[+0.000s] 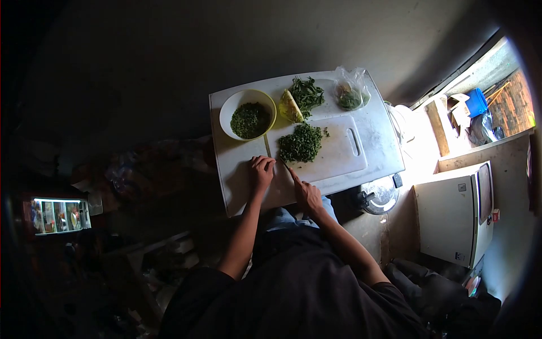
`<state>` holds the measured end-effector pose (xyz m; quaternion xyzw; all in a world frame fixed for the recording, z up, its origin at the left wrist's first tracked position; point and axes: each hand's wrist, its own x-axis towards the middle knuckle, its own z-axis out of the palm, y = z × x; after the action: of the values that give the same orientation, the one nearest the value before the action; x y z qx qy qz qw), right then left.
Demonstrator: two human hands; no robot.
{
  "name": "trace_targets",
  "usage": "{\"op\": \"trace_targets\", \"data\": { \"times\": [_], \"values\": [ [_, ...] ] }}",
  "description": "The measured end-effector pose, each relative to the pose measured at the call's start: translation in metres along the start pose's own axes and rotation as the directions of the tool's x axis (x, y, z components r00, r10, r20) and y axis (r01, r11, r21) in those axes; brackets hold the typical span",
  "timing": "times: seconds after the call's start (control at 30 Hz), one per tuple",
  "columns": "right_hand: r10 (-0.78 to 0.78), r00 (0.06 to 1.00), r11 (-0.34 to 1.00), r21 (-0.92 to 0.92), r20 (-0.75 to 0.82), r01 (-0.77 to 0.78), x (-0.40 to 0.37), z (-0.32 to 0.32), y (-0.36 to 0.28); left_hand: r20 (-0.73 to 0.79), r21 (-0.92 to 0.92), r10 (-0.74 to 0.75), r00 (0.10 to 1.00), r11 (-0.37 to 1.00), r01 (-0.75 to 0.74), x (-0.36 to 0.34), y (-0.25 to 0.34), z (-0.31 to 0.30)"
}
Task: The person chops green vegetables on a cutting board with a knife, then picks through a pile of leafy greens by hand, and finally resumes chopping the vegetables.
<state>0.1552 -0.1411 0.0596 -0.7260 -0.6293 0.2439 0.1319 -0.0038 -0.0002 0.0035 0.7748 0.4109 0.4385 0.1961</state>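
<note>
Overhead, you are resting your left hand (262, 170), fingers curled under and holding nothing, on the white rectangular plastic cutting board (339, 152), while your right hand (307, 195) is gripping a slim knife (286, 167) beside the heap of chopped green herbs (300, 144).

"What is the person wearing?"

"A dark, plain short-sleeved shirt (299, 294), loose over the shoulders."

"And below the shirt's sleeves?"

"The arms are bare from the sleeve hems to the left hand (261, 172) and the right hand (306, 195)."

"Anything else?"

"Blue jeans (282, 217), a small patch just beyond the shirt's front, between the forearms."
</note>
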Motion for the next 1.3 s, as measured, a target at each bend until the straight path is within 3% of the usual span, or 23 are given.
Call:
{"op": "trace_targets", "data": {
  "times": [0.5,0.77,1.0,1.3],
  "values": [
    [-0.009,0.999,0.999,0.047,0.039,0.007,-0.004,-0.012,-0.008,-0.01,0.013,0.004,1.0,1.0,-0.004,-0.003,-0.002,0.0],
    [-0.005,0.999,1.0,0.03,0.046,0.003,-0.006,-0.008,-0.005,-0.038,-0.08,-0.046,0.998,0.996,0.042,-0.009,-0.007,0.004],
    [-0.006,0.995,1.0,0.022,0.101,0.004,-0.009,-0.012,-0.011,-0.058,-0.031,-0.011,0.998,0.999,0.009,-0.005,-0.005,0.007],
    [0.009,1.0,0.997,0.081,-0.008,-0.009,0.004,0.009,-0.008,-0.071,-0.007,0.003,0.997,1.0,-0.004,-0.004,0.002,0.005]
  ]
}}
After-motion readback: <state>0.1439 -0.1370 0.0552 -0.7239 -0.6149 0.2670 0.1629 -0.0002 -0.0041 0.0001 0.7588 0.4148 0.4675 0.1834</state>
